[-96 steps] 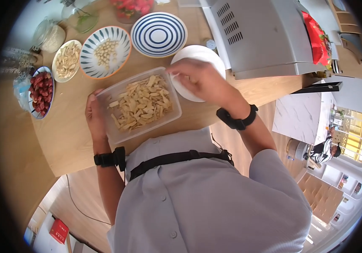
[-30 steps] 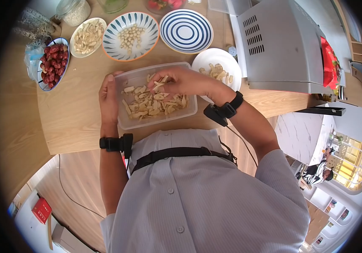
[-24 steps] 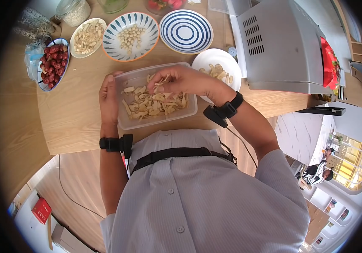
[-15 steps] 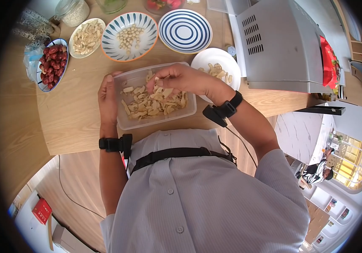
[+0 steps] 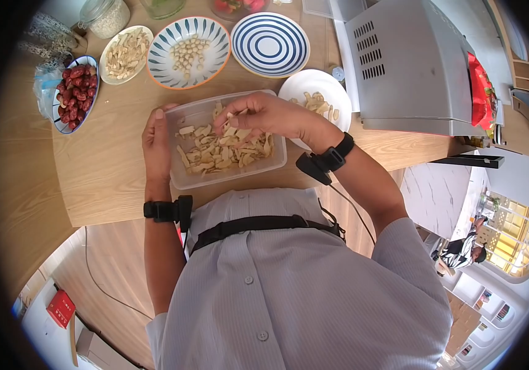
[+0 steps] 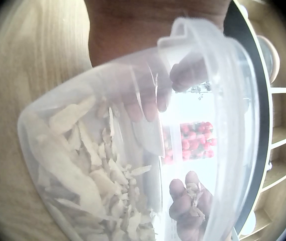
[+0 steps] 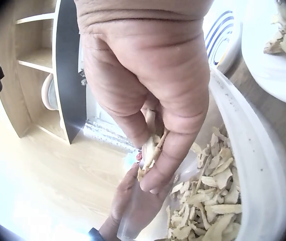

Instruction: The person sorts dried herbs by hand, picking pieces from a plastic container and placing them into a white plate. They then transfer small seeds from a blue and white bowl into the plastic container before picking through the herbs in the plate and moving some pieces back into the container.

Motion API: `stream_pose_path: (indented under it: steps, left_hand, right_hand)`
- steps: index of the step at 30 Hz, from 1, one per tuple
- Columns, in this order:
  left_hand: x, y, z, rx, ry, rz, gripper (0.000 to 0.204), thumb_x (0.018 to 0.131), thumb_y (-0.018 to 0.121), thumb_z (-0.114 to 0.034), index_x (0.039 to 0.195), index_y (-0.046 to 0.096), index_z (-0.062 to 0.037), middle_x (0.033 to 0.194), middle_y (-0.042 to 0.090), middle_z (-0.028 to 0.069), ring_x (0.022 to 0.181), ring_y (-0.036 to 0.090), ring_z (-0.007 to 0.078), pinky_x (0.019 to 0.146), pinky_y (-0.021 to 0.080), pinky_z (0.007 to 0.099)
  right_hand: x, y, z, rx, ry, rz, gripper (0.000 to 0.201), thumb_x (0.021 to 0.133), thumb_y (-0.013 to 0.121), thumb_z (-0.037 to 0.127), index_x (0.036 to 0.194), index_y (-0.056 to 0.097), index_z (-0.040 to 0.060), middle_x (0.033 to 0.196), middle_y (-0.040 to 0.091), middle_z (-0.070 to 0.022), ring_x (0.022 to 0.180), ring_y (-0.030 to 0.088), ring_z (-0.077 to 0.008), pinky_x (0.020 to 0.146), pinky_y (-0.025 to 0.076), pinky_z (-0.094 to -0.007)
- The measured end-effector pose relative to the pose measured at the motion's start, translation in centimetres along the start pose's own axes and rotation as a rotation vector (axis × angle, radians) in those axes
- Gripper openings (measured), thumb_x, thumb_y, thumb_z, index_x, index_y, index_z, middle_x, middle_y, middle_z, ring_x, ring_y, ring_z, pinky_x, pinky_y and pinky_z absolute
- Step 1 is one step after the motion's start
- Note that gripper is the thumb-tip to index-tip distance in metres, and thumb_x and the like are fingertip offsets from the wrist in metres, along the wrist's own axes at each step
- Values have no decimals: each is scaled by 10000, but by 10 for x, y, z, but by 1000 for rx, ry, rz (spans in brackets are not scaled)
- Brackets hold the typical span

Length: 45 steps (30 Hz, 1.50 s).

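Observation:
A translucent plastic food container [image 5: 195,115] near the table's front edge holds a spread of pale dried root slices [image 5: 212,160]. My left hand [image 5: 157,145] grips its left side, and the left wrist view shows fingers through the clear wall. Over the container my right hand [image 5: 270,116] pinches a few slices [image 7: 153,150] between thumb and fingers, with more slices below. Just right of the container is a white plate [image 5: 333,87] with a small pile of the same slices [image 5: 318,103], partly hidden behind my right wrist.
Along the back stand red dates [image 5: 76,92] on a dish, a small plate of pale slices [image 5: 126,54], a plate of round pale seeds [image 5: 190,54], a blue-ringed plate [image 5: 270,44] and a glass jar [image 5: 107,20]. A grey metal appliance [image 5: 409,68] stands right.
My right hand has moved from the white plate to over the container and now pinches slices. A small pile now shows on that plate. The left hand keeps its grip.

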State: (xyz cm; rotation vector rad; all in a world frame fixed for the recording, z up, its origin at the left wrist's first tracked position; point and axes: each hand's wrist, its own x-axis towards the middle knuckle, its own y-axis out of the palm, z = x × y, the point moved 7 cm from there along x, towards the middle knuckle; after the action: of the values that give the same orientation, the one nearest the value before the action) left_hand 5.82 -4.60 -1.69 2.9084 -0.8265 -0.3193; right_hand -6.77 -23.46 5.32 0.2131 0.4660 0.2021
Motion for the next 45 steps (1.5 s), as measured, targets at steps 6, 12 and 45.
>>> stream_pose_path:
  steps: [6,12,45]
  left_hand:
    - [1,-1,1,12,3,1,417,1125,470,-354,1217,683,-8,1116,713,52,1048,627,132,961,485,293]
    - [4,-7,8,22,11,17,434,1125,477,-368,1274,654,-1,1165,723,92,1081,654,159,993,500,313]
    - [3,-5,8,24,-6,9,441,1124,468,-393,1248,683,-28,1097,716,40,1005,631,112,882,518,280]
  right_hand:
    - [-3,0,4,3,-20,-2,278,1065,582,129,1263,678,-41,1224,699,-114,1132,681,-179,942,636,-363]
    - [-11,4,8,143,-93,19,283,1070,580,137,1272,670,-39,1219,704,-117,1114,699,-187,925,632,-344]
    - [-48,-27,4,56,-74,-205,283,1057,633,197,1289,661,37,1105,751,-109,911,764,-189,642,563,-255]
